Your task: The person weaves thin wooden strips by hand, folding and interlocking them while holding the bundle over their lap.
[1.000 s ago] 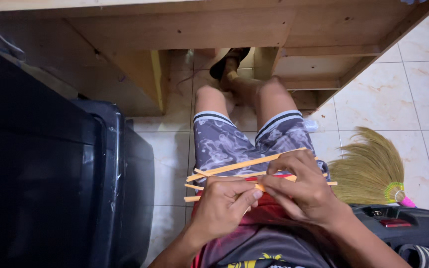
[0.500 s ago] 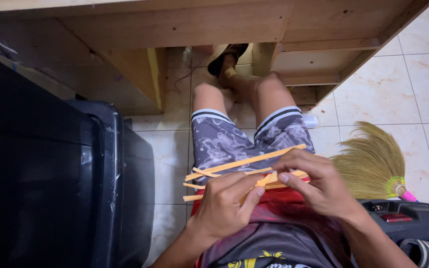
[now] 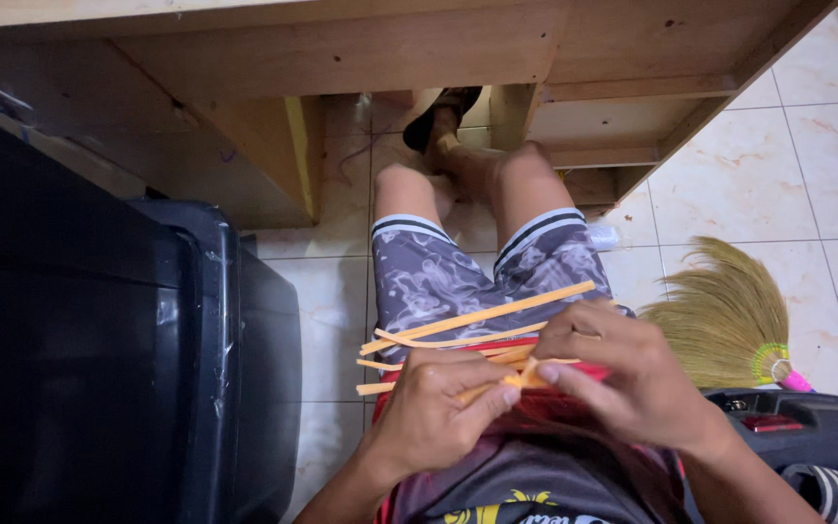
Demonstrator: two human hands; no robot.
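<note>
Over the lap, the left hand (image 3: 431,412) and the right hand (image 3: 623,378) meet at a bundle of thin orange strips (image 3: 477,330). The left hand's fingers curl around the strips and pinch them near the thumb; the right hand's fingertips close on the same strips just beside, so both hands are clamped on the bundle and nearly touch each other. The strips are flat, narrow and stiff-looking, pale orange, fanning out leftward and upward across the thighs; the longest runs slantwise toward the right knee, and one bends in a gentle curve. A red strip or band (image 3: 535,346) shows among them, just beneath the hands.

Under the strips lie grey shorts (image 3: 438,281) with a smoky swirl print and dark-and-white striped hems. The bare legs stretch beneath a wooden desk (image 3: 341,58) of plain, unfinished boards. To the left stands a large black plastic bin (image 3: 215,359) with a glossy, scuffed rim. To the right, a soft straw broom (image 3: 720,315) with a pink handle end rests on pale glazed floor tiles (image 3: 807,175), above a dark bag (image 3: 807,427).
</note>
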